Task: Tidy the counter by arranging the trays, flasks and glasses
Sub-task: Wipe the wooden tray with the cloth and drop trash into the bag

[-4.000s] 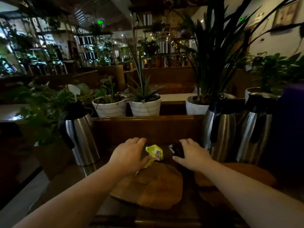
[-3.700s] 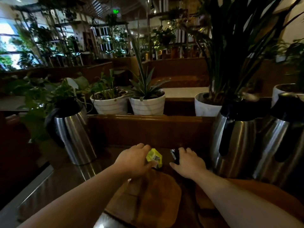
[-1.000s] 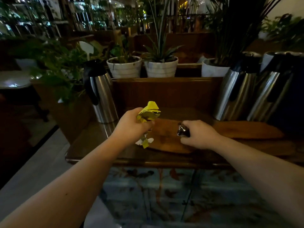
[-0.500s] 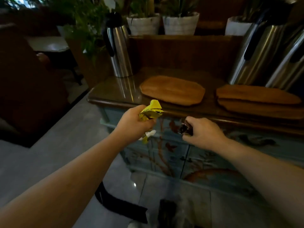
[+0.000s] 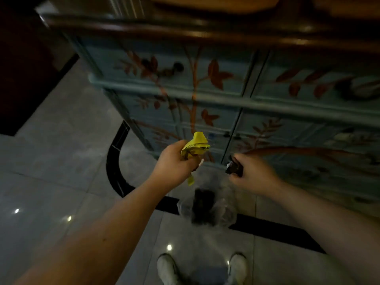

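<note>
Left hand (image 5: 174,163) clenched round a crumpled yellow wrapper (image 5: 194,146), right hand (image 5: 249,173) closed on a small dark packet (image 5: 233,167), both poised over the clear-lined bin (image 5: 205,204) at six o'clock, left slightly nearer; desk (image 5: 205,31) with trays far off at twelve.

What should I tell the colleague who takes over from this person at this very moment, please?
Left hand: closed on a crumpled yellow wrapper.
Right hand: closed on a small dark wrapper.
Both are held over a clear-lined bin on the floor, in front of the painted cabinet.
Done: litter lifted from the counter.
Left: drop both wrappers in the bin, then arrange the wooden trays, flasks and glasses, mostly out of view.
</note>
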